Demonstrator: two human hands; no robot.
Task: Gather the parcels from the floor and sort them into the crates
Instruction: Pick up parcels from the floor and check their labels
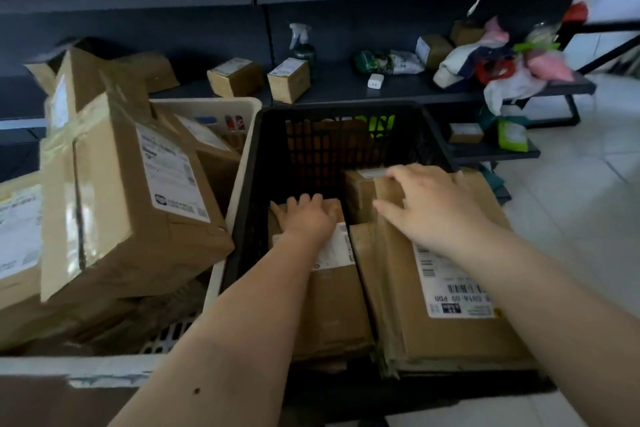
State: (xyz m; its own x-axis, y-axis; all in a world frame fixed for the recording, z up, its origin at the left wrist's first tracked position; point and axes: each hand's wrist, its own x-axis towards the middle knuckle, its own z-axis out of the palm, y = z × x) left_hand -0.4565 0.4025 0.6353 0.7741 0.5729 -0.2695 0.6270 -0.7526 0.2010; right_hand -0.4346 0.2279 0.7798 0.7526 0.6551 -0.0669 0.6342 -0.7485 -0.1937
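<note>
Head view shows both hands inside the black crate, left hand flat on a near parcel, right hand loosely over the larger parcel, which could jam against the smaller box.

Both hands on crated parcels
</note>
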